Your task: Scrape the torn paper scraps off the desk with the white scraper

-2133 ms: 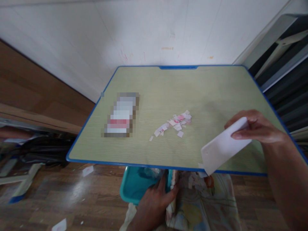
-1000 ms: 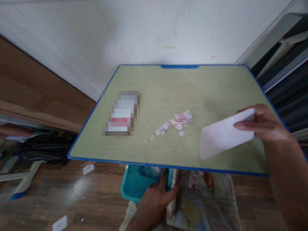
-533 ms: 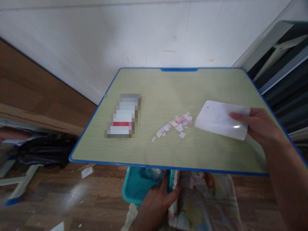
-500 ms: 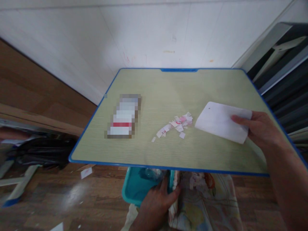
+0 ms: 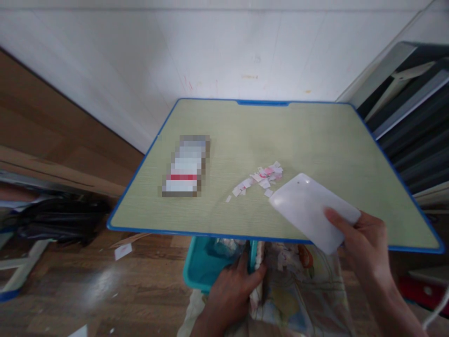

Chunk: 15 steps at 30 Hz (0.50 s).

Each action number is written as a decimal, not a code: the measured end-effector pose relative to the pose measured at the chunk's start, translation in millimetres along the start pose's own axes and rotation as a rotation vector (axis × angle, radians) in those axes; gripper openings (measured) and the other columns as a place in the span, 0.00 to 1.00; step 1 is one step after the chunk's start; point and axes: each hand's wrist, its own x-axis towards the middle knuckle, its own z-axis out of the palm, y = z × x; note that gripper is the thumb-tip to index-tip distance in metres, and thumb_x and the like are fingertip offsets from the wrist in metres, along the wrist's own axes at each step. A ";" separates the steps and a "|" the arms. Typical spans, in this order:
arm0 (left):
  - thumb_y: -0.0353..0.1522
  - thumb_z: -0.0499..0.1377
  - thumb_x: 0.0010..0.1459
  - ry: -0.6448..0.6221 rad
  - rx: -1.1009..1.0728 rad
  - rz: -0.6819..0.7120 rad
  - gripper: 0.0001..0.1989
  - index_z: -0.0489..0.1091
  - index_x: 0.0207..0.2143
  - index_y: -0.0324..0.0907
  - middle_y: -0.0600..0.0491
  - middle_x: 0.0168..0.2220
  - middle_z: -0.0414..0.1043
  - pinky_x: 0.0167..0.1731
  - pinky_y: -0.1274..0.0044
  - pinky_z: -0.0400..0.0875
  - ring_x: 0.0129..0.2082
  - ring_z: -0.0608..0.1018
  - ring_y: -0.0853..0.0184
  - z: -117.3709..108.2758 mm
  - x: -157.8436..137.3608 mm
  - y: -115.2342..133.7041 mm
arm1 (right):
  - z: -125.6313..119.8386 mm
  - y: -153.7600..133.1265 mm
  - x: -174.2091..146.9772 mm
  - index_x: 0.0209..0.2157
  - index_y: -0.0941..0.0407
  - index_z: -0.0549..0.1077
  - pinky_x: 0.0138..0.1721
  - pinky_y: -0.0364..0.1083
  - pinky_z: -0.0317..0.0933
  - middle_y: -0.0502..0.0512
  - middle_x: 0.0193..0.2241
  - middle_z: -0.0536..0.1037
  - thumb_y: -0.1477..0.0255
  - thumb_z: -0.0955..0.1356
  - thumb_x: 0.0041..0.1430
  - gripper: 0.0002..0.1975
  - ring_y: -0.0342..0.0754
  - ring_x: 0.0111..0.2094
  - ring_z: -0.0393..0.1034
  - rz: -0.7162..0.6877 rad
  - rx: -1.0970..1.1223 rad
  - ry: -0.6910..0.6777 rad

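My right hand [image 5: 365, 238] grips a flat white plastic scraper [image 5: 308, 210], thumb on top and fingers underneath. The scraper has rounded corners and a small hole, and is tilted over the table's front right part. Its left corner is close beside a loose pile of torn paper scraps [image 5: 268, 174], white with pink marks; from this view I cannot tell whether they touch. Below the front edge of the table, my left hand [image 5: 233, 285] is closed on the rim of a teal plastic bin [image 5: 192, 271]. Clear crumpled plastic shows inside the bin.
The pale green table [image 5: 298, 131] has a blue edge and stands against a white wall. A blurred-out flat object [image 5: 185, 166] lies on its left. Patterned cloth [image 5: 291, 295] is below the front edge. Paper bits [image 5: 122, 251] and a black bag [image 5: 63, 220] lie lower left.
My right hand has brought the scraper toward the table's front edge and turned it, its left corner now nearer the scraps. My left hand stays on the bin. The view has shifted slightly.
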 end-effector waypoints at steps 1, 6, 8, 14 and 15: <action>0.22 0.54 0.40 0.000 0.000 0.000 0.37 0.44 0.52 0.53 0.44 0.54 0.43 0.34 0.69 0.62 0.40 0.66 0.58 -0.1 0.1 0.2 | 4.6 -2.6 -3.2 0.28 0.59 0.72 0.14 0.41 0.57 0.50 0.19 0.72 0.69 0.68 0.41 0.10 0.43 0.17 0.63 0.026 -0.005 -0.004; 0.24 0.55 0.42 0.009 0.012 0.010 0.36 0.44 0.52 0.52 0.43 0.54 0.43 0.34 0.69 0.62 0.39 0.67 0.57 -1.9 0.3 1.3 | 26.9 -12.2 -12.3 0.26 0.59 0.71 0.14 0.41 0.54 0.49 0.16 0.69 0.66 0.66 0.43 0.10 0.43 0.16 0.60 0.019 -0.081 -0.126; 0.24 0.54 0.42 0.004 0.018 0.008 0.35 0.44 0.52 0.52 0.43 0.54 0.44 0.34 0.70 0.62 0.38 0.68 0.58 -2.3 0.3 1.4 | 35.4 -15.7 -12.5 0.22 0.59 0.70 0.13 0.41 0.52 0.49 0.14 0.67 0.66 0.66 0.43 0.10 0.42 0.16 0.59 -0.017 -0.129 -0.181; 0.23 0.54 0.40 0.041 -0.010 0.019 0.39 0.42 0.53 0.53 0.43 0.55 0.40 0.34 0.69 0.62 0.40 0.66 0.56 -1.1 0.5 0.9 | 59.7 -28.5 -12.1 0.17 0.60 0.68 0.14 0.38 0.48 0.48 0.13 0.64 0.65 0.65 0.43 0.12 0.39 0.16 0.56 -0.085 -0.161 -0.355; 0.23 0.54 0.40 0.047 -0.018 0.018 0.39 0.42 0.53 0.53 0.43 0.55 0.40 0.34 0.69 0.62 0.40 0.66 0.56 -1.0 0.6 0.9 | 62.8 -30.2 -12.4 0.18 0.60 0.68 0.14 0.38 0.49 0.48 0.13 0.65 0.65 0.65 0.43 0.12 0.39 0.16 0.56 -0.084 -0.155 -0.386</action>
